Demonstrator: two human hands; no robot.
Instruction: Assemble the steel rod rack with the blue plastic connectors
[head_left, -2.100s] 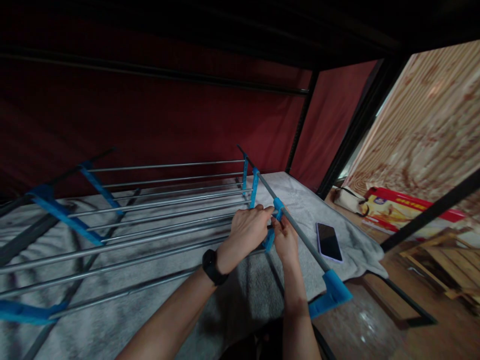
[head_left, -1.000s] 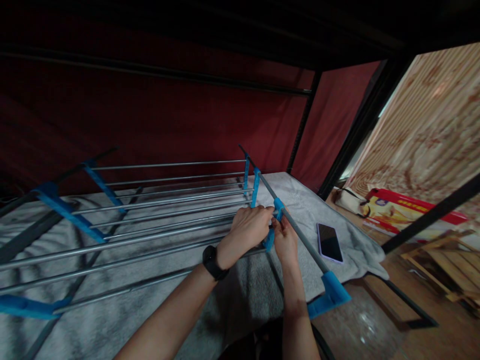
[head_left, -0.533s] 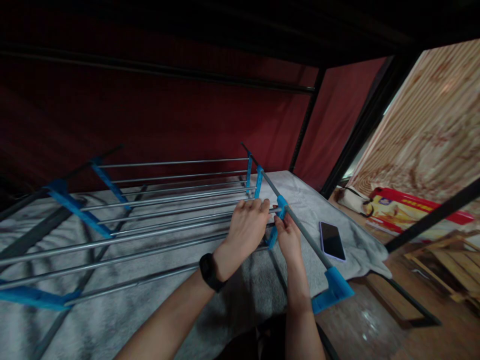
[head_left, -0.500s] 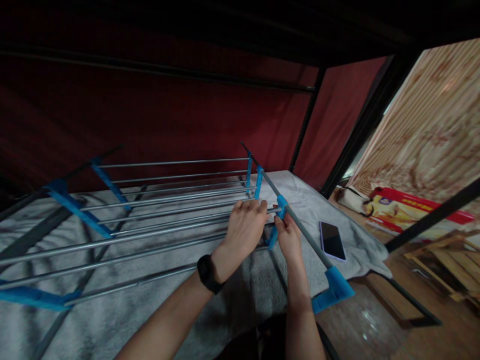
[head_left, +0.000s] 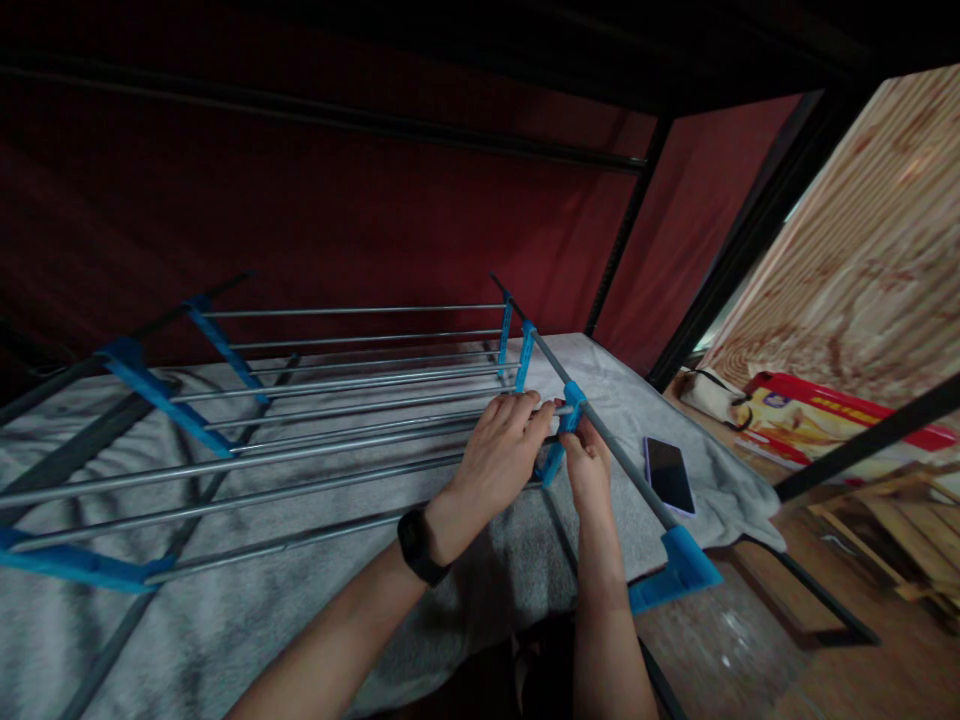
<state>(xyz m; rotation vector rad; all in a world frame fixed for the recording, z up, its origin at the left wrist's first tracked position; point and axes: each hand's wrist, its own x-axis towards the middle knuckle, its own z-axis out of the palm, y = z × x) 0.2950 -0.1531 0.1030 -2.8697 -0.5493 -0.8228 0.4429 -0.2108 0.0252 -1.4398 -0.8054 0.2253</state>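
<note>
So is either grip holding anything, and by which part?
The right grip holds a blue plastic bracket just below its top end. The left grip lies over slender grey metal rods; whether it holds one cannot be told.

Phone (head_left: 670,476) R of rack (head_left: 360,440), poss. curtain (head_left: 375,210) bhnd

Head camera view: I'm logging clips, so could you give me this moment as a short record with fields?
Main item: rack of grey tubes and blue brackets
Under it: grey blanket
Left hand: over the tubes, palm down; grip hidden
Left wrist: black watch
Right hand: at a blue bracket, fingers partly hidden
Right of the rack: phone, screen dark, lying on the blanket
Beyond, at picture right: red-and-yellow box; wooden slats
Backdrop: dark red curtain
</note>
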